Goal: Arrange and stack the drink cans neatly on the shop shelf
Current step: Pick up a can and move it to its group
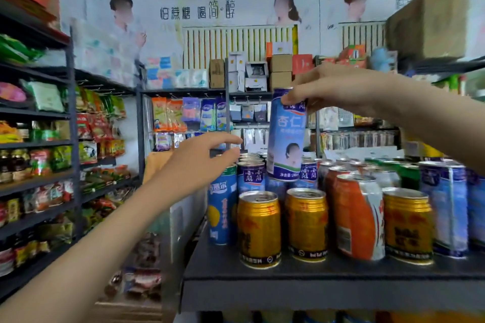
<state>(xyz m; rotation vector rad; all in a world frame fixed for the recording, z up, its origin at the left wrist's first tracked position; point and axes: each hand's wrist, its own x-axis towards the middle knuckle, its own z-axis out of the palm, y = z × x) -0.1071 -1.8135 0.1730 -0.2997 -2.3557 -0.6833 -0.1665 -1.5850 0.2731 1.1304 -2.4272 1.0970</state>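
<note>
Stacking step: right hand [338,89] grips the blue can [287,136] by its top over the back-row cans [250,174]; left hand [202,162] hovers beside them, fingers loose and empty. Next, lower it squarely.

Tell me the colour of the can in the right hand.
The can is light blue with dark blue bands top and bottom; head view.

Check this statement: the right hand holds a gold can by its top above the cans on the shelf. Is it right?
No. In the head view the right hand holds a tall blue-and-white can, not a gold one, by its top above the cans on the shelf.
</note>
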